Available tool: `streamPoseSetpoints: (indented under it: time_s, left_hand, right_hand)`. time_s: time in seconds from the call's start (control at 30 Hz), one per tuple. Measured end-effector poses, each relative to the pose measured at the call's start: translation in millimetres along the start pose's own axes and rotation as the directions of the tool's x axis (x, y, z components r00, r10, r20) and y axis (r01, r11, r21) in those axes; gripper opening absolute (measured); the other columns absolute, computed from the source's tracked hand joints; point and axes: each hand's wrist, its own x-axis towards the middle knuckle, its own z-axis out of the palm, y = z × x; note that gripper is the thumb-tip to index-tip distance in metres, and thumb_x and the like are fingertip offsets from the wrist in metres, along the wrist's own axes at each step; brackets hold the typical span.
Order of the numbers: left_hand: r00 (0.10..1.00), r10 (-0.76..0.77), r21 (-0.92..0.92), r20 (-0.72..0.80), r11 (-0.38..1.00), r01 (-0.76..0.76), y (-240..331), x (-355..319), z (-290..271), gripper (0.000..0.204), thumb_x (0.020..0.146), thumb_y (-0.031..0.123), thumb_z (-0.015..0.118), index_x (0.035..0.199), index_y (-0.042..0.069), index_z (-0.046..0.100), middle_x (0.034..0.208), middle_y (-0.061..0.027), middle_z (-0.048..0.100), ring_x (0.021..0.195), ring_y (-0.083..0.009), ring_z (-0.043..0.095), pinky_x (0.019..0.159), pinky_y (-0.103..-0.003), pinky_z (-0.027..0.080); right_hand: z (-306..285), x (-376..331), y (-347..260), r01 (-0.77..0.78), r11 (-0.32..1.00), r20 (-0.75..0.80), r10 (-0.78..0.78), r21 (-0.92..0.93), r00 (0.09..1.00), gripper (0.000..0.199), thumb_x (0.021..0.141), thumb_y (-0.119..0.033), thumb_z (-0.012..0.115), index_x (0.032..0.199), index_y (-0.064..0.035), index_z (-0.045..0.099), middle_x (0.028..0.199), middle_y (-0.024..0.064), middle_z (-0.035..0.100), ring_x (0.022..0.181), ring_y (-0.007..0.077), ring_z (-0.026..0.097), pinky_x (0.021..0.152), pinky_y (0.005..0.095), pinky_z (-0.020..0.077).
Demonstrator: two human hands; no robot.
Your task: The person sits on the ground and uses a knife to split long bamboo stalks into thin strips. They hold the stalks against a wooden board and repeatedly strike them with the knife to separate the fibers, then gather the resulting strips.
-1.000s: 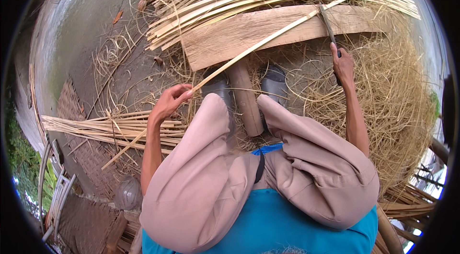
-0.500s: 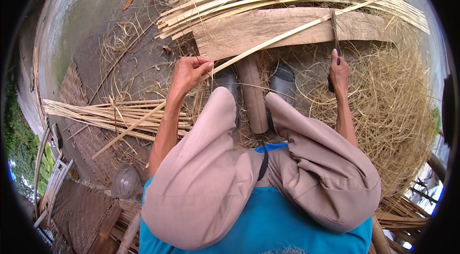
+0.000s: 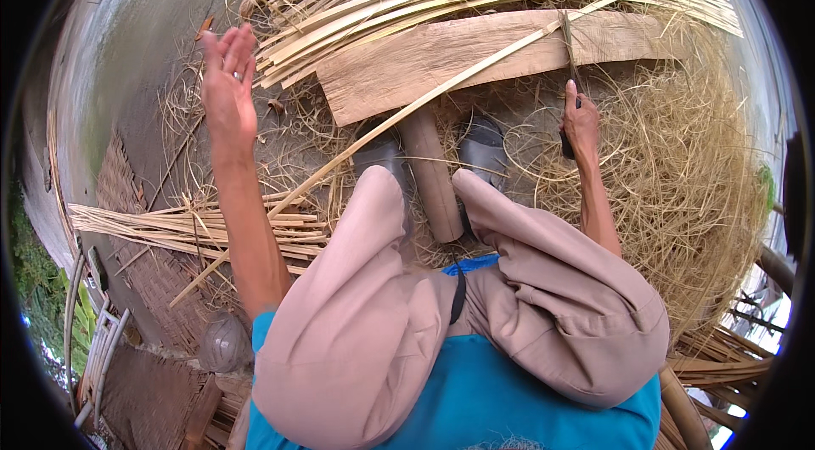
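Knife [image 3: 570, 51] in right hand [image 3: 581, 119], seemingly pinning strip [image 3: 441, 92]; left hand [image 3: 227, 81] empty.

Left hand [image 3: 227, 81] raised, open, fingers spread and pointing up-forward, palm facing right, holding nothing; left forearm runs straight up from lower frame. Right hand [image 3: 581, 117] extended forward, fist closed around a dark handle, wrist straight, right forearm angled up from the knee. Both knees bent, spread apart.

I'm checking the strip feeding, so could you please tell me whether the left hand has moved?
Yes. The left hand has let go of the bamboo strip and lifted open, leftward, away from the wooden plank.
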Motion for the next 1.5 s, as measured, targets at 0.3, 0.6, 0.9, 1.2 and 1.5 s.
streamPoseSetpoints:
  time_s: [0.3, 0.6, 0.9, 1.2, 1.5]
  left_hand:
    - [0.634, -0.702, 0.915, 0.325, 0.402, -0.024, -112, -83, -45, 0.042, 0.105, 0.04, 0.057, 0.096, 0.003, 0.073, 0.078, -0.0031, 0.069, 0.066, -0.011, 0.06, 0.059, -0.029, 0.048]
    - [0.82, -0.18, 0.803, 0.544, 0.396, -0.446, -107, -114, -27, 0.027, 0.1, 0.029, 0.065, 0.089, 0.005, 0.071, 0.068, -0.0162, 0.062, 0.06, -0.03, 0.061, 0.059, -0.041, 0.046]
    - [0.839, -0.043, 0.792, 0.543, 0.357, -0.495, -124, -129, -12, 0.027, 0.1, 0.03, 0.065, 0.09, 0.005, 0.071, 0.071, -0.0189, 0.064, 0.063, -0.0363, 0.06, 0.061, -0.043, 0.046]
    - [0.839, -0.219, 0.831, 0.499, 0.397, -0.39, -105, -136, -49, 0.024, 0.101, 0.025, 0.062, 0.092, 0.004, 0.07, 0.071, -0.0187, 0.062, 0.06, -0.0323, 0.058, 0.059, -0.041, 0.045]
    - [0.638, -0.656, 0.874, 0.403, 0.483, -0.056, -72, -98, -124, 0.037, 0.104, 0.032, 0.062, 0.09, -0.001, 0.067, 0.074, -0.0001, 0.06, 0.069, -0.0103, 0.055, 0.063, -0.03, 0.047]
  right_hand:
    - [-8, 9, 6, -0.05, 0.988, 0.101, 0.036, 0.145, 0.994, 0.097, 0.096, -0.069, 0.053, 0.137, 0.0187, 0.049, 0.053, 0.0034, 0.05, 0.048, 0.0146, 0.057, 0.046, 0.0318, 0.0461]
    - [14, -64, -49, 0.197, 0.978, 0.367, -0.16, -0.067, 0.916, 0.061, 0.102, -0.058, 0.054, 0.08, -0.002, 0.064, 0.058, 0.006, 0.056, 0.047, 0.0157, 0.05, 0.044, 0.0373, 0.041]
    - [2, -14, -32, 0.242, 0.942, 0.358, -0.149, -0.231, 0.922, 0.057, 0.1, -0.058, 0.057, 0.076, -0.0069, 0.058, 0.064, 0.0075, 0.062, 0.053, 0.0195, 0.059, 0.051, 0.0412, 0.0502]
    - [15, -33, -32, 0.585, 0.782, 0.408, -0.473, -0.214, 0.781, 0.058, 0.102, -0.058, 0.054, 0.073, -0.0066, 0.057, 0.056, 0.0028, 0.053, 0.046, 0.0128, 0.048, 0.039, 0.0335, 0.0373]
    - [-6, 31, -10, 0.208, 0.97, 0.122, -0.193, -0.124, 0.974, 0.065, 0.102, -0.064, 0.048, 0.065, -0.0112, 0.051, 0.053, -0.0015, 0.047, 0.046, 0.0123, 0.045, 0.041, 0.0332, 0.0368]
